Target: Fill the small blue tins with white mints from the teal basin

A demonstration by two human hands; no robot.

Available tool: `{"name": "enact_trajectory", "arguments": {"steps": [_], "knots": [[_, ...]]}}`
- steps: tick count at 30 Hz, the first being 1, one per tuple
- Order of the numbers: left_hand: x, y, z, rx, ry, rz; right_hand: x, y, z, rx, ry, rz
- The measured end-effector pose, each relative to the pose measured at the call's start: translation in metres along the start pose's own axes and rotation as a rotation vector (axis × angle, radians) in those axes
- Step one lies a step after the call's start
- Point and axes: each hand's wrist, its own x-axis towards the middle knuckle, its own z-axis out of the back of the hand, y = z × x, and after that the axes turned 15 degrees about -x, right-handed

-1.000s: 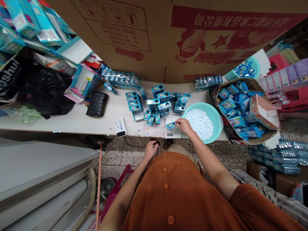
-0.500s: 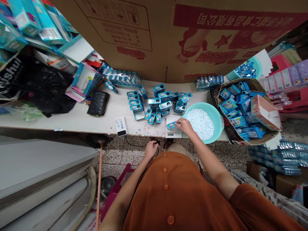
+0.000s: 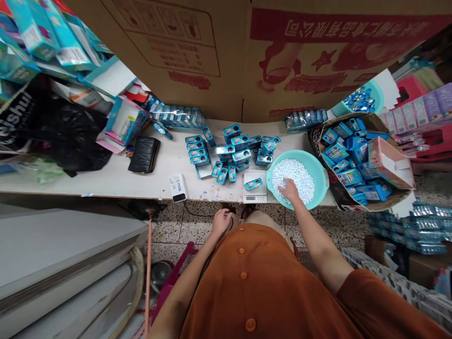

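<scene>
Across mid-frame, worktop point(image 3: 160, 181). Right of centre, turquoise basin point(image 3: 320, 178); just left of it, white scale point(image 3: 261, 199). Inside basin, right hand point(image 3: 290, 190), grip spread; below centre, left hand point(image 3: 221, 221), loosely spread. On scale, small blue case point(image 3: 253, 184); at right fingertips, white pellets point(image 3: 300, 179).

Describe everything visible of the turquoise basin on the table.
The turquoise basin is round, seemingly plastic, with a small handle tab on each side. It sits upright at the near edge of the table, between the white scale and the open carton. Small white pieces cover much of its floor. The right hand is at the pieces inside it.
</scene>
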Motion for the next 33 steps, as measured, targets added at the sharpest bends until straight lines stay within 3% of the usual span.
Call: {"name": "enact_trajectory", "arguments": {"steps": [3, 8, 19, 27, 33], "knots": [[0.002, 0.000, -0.001, 0.002, 0.006, -0.013, 0.002, -0.002, -0.011, -0.007, 0.036, 0.025], [0.006, -0.003, -0.002, 0.008, 0.014, -0.042, 0.009, -0.003, -0.012, 0.009, 0.122, 0.043], [0.006, 0.006, -0.005, -0.008, 0.030, -0.045, 0.003, 0.003, -0.003, 0.092, 0.088, 0.039], [0.005, 0.002, 0.000, -0.010, 0.011, -0.091, -0.008, -0.004, -0.006, 0.345, -0.090, -0.048], [0.006, 0.002, -0.001, 0.028, 0.021, -0.075, -0.012, 0.013, 0.025, 0.498, -0.252, 0.055]]}}
